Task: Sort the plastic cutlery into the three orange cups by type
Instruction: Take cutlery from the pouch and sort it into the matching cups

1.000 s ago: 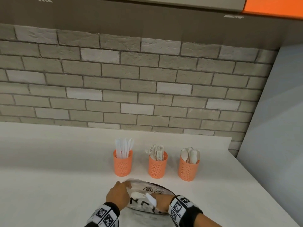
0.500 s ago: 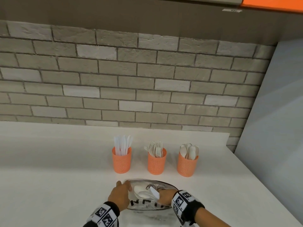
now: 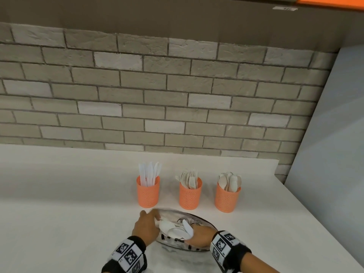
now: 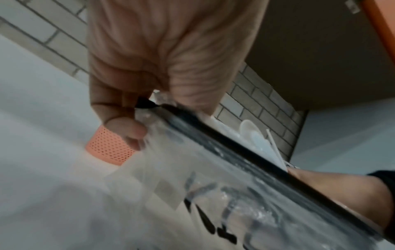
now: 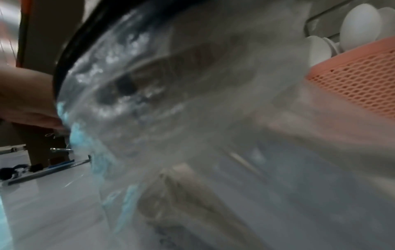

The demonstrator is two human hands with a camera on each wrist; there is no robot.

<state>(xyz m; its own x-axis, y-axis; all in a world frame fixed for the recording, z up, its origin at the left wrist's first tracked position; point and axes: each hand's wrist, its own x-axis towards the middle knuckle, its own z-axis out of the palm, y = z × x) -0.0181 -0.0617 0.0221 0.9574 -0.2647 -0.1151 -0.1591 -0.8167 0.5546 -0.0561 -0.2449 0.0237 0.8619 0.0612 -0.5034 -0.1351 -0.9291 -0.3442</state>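
While the left hand (image 3: 146,226) pinches the clear bag's (image 3: 173,245) rim, the right hand (image 3: 201,236) grips white spoons (image 3: 173,229) at its mouth (three orange cups (image 3: 148,194) stand just behind).

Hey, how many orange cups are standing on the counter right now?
3, in a row behind the clear bag: the left cup holds knives, the middle cup forks, the right cup spoons. None looks hidden.

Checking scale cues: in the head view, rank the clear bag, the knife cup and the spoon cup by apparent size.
1. Clear bag, widest.
2. Knife cup and spoon cup: they look alike, so no ranking between them.
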